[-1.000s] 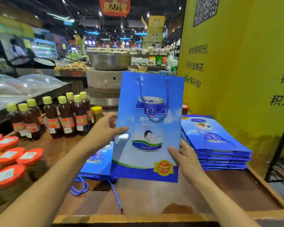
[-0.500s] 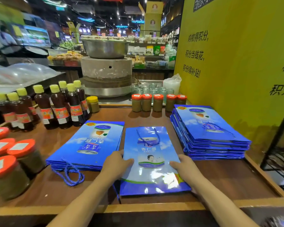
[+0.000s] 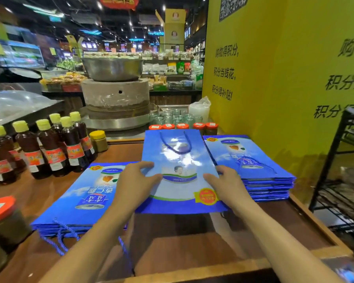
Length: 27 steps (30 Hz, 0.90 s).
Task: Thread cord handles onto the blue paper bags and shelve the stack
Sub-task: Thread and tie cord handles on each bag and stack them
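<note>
Far left of the blue paper bag (image 3: pixel 178 197) you hold, orange-lidded jars (image 3: pixel 2 219) stand at the near edge of the wooden surface (image 3: pixel 192 248). Dark bottles (image 3: pixel 49 148) with yellow caps cluster farther back on that same side. Just left of the bag, and partly under its left edge, a flat stack of blue bags (image 3: pixel 80 197) lies with its print upside down to you. Blue cord ends (image 3: pixel 59 242) trail off that stack's near edge.

Your left hand (image 3: pixel 135 184) grips the bag's left edge, fingers curled onto its printed face. The bag itself is lifted off the surface, tilted with its top away from you. Its cord handle (image 3: pixel 178 153) lies as a loop on the upper face. Your right hand (image 3: pixel 227 184) grips the bag's right edge, thumb on the face and the other fingers hidden beneath.

Just right of the bag sits a taller stack of bags (image 3: pixel 253 166). Behind the bag's top edge, small orange-capped jars (image 3: pixel 182 126) stand in a row. Far right of it is a black rack (image 3: pixel 335 160).
</note>
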Each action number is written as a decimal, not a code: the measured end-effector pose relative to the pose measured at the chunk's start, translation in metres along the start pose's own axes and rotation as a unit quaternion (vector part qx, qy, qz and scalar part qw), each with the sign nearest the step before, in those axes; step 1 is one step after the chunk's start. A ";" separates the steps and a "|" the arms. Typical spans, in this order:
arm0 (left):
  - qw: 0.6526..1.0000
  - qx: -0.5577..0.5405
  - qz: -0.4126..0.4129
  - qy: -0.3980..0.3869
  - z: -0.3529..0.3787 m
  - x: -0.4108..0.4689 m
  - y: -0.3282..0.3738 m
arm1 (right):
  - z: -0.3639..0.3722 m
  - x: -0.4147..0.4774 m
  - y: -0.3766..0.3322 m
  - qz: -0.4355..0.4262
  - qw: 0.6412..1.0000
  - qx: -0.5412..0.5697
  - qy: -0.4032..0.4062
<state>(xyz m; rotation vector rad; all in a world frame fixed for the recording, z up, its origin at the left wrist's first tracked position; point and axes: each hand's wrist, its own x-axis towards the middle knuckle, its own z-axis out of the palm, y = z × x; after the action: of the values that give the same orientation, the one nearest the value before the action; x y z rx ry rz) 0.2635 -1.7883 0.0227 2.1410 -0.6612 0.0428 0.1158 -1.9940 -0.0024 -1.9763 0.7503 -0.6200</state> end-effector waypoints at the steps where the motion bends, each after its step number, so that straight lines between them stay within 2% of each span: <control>1: 1.000 0.001 0.015 0.004 0.001 0.008 0.013 | -0.009 0.010 -0.005 -0.013 1.000 -0.012 0.018; 4: 0.999 0.010 0.038 0.002 0.019 0.036 0.046 | -0.042 0.039 -0.011 -0.030 0.996 -0.048 0.064; 7: 0.998 -0.038 0.032 -0.027 0.046 0.061 0.077 | -0.084 0.064 -0.006 -0.016 0.995 -0.063 0.078; 10: 0.994 -0.063 0.043 -0.074 0.083 0.074 0.103 | -0.126 0.084 0.011 0.002 0.992 -0.069 0.105; 16: 0.989 -0.081 0.051 -0.113 0.151 0.081 0.130 | -0.179 0.104 0.056 0.034 0.985 -0.110 0.131; 21: 0.988 -0.039 0.055 -0.138 0.193 0.076 0.130 | -0.193 0.109 0.093 0.061 0.979 -0.142 0.131; 27: 0.991 0.047 0.072 -0.104 0.217 0.073 0.121 | -0.188 0.120 0.110 0.081 0.965 -0.220 0.117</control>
<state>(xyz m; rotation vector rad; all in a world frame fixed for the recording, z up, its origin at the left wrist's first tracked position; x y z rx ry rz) 0.2247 -2.0433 -0.0036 2.2024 -0.9513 -0.0730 0.0427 -2.2318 0.0044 -2.2314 1.2718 -0.6341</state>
